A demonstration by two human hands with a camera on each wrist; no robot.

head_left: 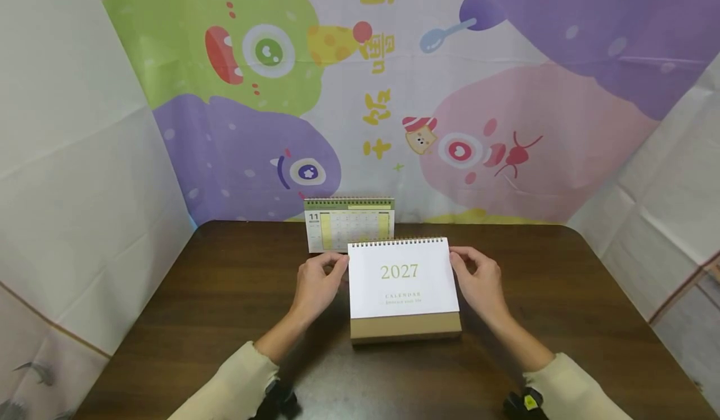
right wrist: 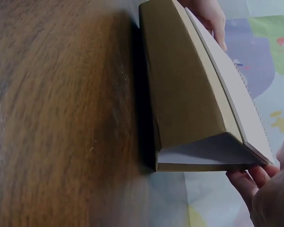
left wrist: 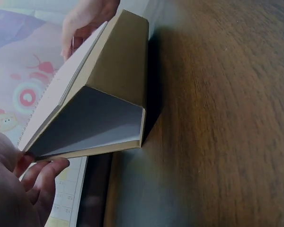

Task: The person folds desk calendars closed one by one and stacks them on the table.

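A white desk calendar point(head_left: 402, 282) marked "2027 CALENDAR" is held over the near middle of the table, tilted back on its brown card stand point(head_left: 406, 327). At its upper left edge my left hand point(head_left: 319, 282) pinches it, thumb in front and fingers behind. On the opposite upper edge my right hand point(head_left: 480, 280) pinches it the same way. Both wrist views look into the stand's hollow triangular side, and the spiral binding point(head_left: 398, 241) runs along the top. Whether the stand's base touches the table is hard to tell.
Behind the held calendar stands a second calendar point(head_left: 351, 223), green-topped with an "11" page, its lower right part hidden. The dark wooden table point(head_left: 225, 307) ends at the back against a cartoon-printed cloth point(head_left: 371, 95). White cloth panels point(head_left: 84, 126) flank both sides.
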